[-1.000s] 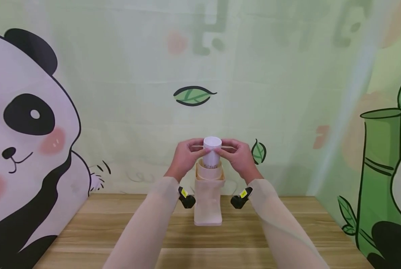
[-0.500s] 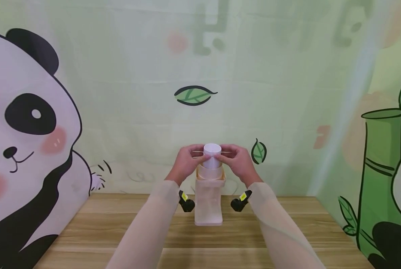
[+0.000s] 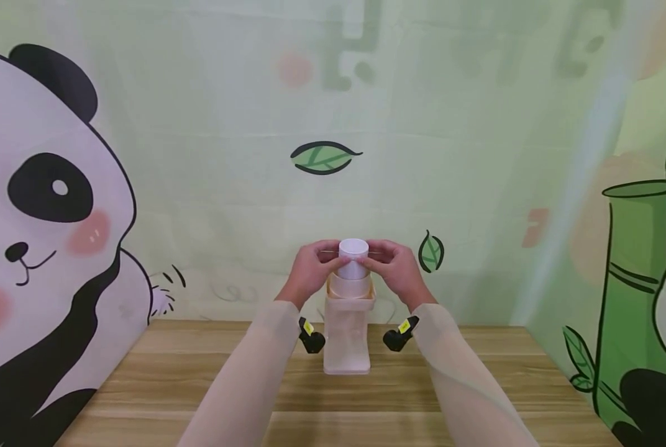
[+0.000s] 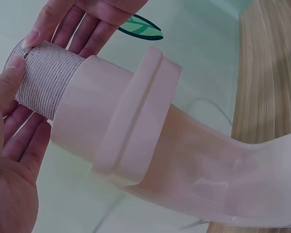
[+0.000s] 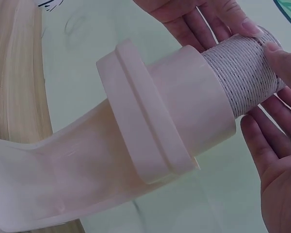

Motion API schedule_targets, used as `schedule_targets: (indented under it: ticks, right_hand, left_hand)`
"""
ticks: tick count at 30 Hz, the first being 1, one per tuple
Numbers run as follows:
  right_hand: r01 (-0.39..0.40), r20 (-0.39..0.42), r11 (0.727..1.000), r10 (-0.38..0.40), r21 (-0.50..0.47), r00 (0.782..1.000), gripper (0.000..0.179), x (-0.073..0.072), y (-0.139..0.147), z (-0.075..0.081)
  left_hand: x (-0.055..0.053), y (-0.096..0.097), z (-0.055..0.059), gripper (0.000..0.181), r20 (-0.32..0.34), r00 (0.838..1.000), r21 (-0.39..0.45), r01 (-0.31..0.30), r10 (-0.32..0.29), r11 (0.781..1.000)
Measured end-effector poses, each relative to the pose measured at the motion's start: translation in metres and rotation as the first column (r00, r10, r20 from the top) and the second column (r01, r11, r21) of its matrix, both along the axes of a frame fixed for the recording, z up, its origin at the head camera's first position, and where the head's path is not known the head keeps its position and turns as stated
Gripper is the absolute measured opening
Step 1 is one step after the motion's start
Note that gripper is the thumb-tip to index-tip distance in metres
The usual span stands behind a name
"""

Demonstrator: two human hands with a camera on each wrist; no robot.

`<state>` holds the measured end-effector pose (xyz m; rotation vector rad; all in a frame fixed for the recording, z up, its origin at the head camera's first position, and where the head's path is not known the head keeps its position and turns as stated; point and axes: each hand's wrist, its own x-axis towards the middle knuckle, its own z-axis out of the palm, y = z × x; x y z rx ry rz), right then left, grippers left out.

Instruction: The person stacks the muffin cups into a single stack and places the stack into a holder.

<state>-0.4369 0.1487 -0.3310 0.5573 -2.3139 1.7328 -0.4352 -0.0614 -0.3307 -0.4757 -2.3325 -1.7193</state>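
A finely ridged white cylinder (image 3: 353,271), which looks like a stack of small paper cups, stands upright in the round top tube of a pale pink dispenser stand (image 3: 346,338). Its lower end is hidden inside the tube. My left hand (image 3: 309,272) holds the stack from the left, thumb on the near face. Opposite it, my right hand (image 3: 396,270) holds the right side the same way. In the left wrist view, both thumb tips touch the ridged stack (image 4: 47,80) close to its upper end, and the other fingers extend behind it.
The stand rests on a wooden tabletop (image 3: 461,372) near the back. Right behind it hangs a green backdrop (image 3: 227,186) printed with pandas, leaves and bamboo. Black wrist cameras (image 3: 313,341) sit under both cuffs.
Both hands have lowered the white stack further into the pink tube, mostly in the first half second. Since then the hands and stack have stayed almost still.
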Motion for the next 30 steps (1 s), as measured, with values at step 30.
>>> schedule_targets:
  ticks: [30]
  right_hand:
    - [0.035,0.044,0.998,-0.038,0.054,0.998,0.047,0.000,-0.004,-0.020]
  left_hand:
    - [-0.005,0.001,-0.017,0.041,-0.017,0.999,-0.126,-0.052,0.050,0.991]
